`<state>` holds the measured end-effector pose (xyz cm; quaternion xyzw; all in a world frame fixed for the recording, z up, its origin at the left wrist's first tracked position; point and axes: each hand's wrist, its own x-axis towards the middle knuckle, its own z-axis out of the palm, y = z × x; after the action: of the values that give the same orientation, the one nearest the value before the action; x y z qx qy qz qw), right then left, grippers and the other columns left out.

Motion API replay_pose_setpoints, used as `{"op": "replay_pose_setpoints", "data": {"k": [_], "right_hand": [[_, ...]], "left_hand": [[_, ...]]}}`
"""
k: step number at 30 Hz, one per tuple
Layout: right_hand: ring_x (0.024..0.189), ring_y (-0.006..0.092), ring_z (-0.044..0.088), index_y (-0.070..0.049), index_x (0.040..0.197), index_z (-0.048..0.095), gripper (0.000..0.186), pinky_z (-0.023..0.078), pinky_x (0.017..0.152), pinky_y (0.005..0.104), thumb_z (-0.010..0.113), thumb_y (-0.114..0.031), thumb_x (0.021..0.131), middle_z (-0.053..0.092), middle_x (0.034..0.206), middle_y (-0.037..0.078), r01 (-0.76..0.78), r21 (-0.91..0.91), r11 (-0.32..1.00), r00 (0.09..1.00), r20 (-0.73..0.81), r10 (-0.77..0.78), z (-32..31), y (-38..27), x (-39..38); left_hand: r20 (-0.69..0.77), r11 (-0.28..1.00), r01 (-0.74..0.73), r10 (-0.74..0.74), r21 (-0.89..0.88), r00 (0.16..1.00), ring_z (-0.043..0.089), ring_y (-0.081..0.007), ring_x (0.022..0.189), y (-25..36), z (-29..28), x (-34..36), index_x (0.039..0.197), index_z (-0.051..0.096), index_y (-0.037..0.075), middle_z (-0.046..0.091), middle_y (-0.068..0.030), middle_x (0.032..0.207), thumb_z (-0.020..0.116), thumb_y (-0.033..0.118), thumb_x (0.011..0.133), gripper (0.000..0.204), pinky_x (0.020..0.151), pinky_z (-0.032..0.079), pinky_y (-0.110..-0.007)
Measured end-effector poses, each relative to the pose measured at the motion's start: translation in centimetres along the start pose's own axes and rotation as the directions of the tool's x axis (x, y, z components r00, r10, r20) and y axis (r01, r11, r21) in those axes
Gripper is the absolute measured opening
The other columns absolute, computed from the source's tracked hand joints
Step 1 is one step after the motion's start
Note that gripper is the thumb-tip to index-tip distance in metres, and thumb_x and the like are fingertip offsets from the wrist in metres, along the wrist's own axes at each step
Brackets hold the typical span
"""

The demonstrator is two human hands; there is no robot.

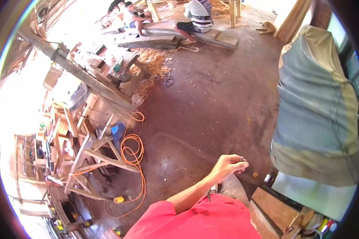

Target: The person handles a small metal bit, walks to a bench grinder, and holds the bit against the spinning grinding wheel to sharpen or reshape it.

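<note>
Curled narrow, the fingers of our left hand (229, 165) nearly meet at the tips, in front of our red shirt (195, 219) and just above one greyish trouser leg (235, 187); we cannot tell whether they grip anything. Around us spreads the brown floor (211, 91). To our right stands one tall bulk under a blue-grey and tan cover (315, 107). Far ahead we count at least two people seated by long timbers (147, 42), one of them in a striped top (198, 16). To our left is a wooden trestle (111, 159), and near our right side lies one reddish-brown board (275, 207). One orange cord (139, 159) loops over the floor beside the trestle. One tan animal (267, 27) lies far off. Smaller, we see one blue object (117, 130) behind the trestle, one dark container (270, 177) near the cover's foot, its markings too small for us to read, and one yellow piece (119, 199) by the cord. Smallest is a dark speck (243, 159) at our fingertips, too tiny to identify.
</note>
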<state>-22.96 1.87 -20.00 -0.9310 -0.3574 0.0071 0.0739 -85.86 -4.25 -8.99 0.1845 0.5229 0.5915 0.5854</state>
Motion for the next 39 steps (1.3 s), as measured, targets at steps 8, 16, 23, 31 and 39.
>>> {"op": "replay_pose_setpoints", "data": {"k": [8,16,23,31,39], "right_hand": [[0.067,0.0311,0.059,-0.001,0.088,0.059,0.039,0.048,0.061,0.0478,0.061,-0.040,0.089,0.061,0.077,0.016,-0.037,0.009,0.999,0.999,0.005,0.037,1.4,-8.9,2.1],[0.060,0.0297,0.056,-0.004,0.082,0.057,0.039,0.046,0.054,0.0478,0.057,-0.041,0.091,0.057,0.071,0.014,-0.135,0.139,0.981,0.990,0.048,0.130,4.9,-22.1,-4.4],[0.054,0.0285,0.054,-0.006,0.077,0.055,0.040,0.045,0.049,0.0478,0.053,-0.043,0.093,0.054,0.065,0.012,-0.330,0.368,0.869,0.944,0.122,0.306,10.1,-32.6,-18.0],[0.047,0.0271,0.051,-0.008,0.071,0.053,0.043,0.043,0.043,0.0478,0.049,-0.044,0.095,0.051,0.059,0.010,-0.691,0.616,0.379,0.718,0.520,0.463,20.3,-45.4,-41.4],[0.050,0.0239,0.061,-0.002,0.087,0.070,0.036,0.050,0.048,0.0406,0.056,-0.035,0.096,0.058,0.059,0.009,-0.008,0.646,0.764,0.319,0.725,-0.610,21.3,-88.0,-72.2]], "left_hand": [[0.100,0.991,-0.046,0.034,0.123,0.994,0.054,-0.0047,0.063,6.1,-2.1,9.8,0.098,0.071,0.002,0.065,0.0009,0.077,0.073,0.023,0.090,0.023,0.056,0.044,-0.022],[-0.022,0.993,0.101,-0.100,0.057,0.995,0.052,-0.0048,0.058,11.0,-11.2,16.1,0.092,0.071,0.002,0.064,0.0010,0.075,0.072,0.024,0.090,0.022,0.052,0.041,-0.022],[0.007,0.979,0.183,-0.184,0.086,0.983,0.055,-0.0032,0.059,15.7,-26.0,21.0,0.102,0.071,0.003,0.069,-0.0012,0.080,0.071,0.024,0.093,0.023,0.051,0.041,-0.019],[-0.300,0.986,0.070,-0.023,0.148,0.954,0.060,-0.0077,0.064,31.8,-49.6,23.4,0.101,0.071,-0.003,0.070,-0.0068,0.081,0.071,0.014,0.089,0.022,0.055,0.045,-0.020],[-0.597,0.973,-0.208,0.229,0.105,0.769,0.061,-0.0113,0.070,43.3,-69.7,21.5,0.111,0.067,-0.002,0.068,-0.0074,0.089,0.066,0.009,0.093,0.021,0.062,0.049,-0.023]]}}
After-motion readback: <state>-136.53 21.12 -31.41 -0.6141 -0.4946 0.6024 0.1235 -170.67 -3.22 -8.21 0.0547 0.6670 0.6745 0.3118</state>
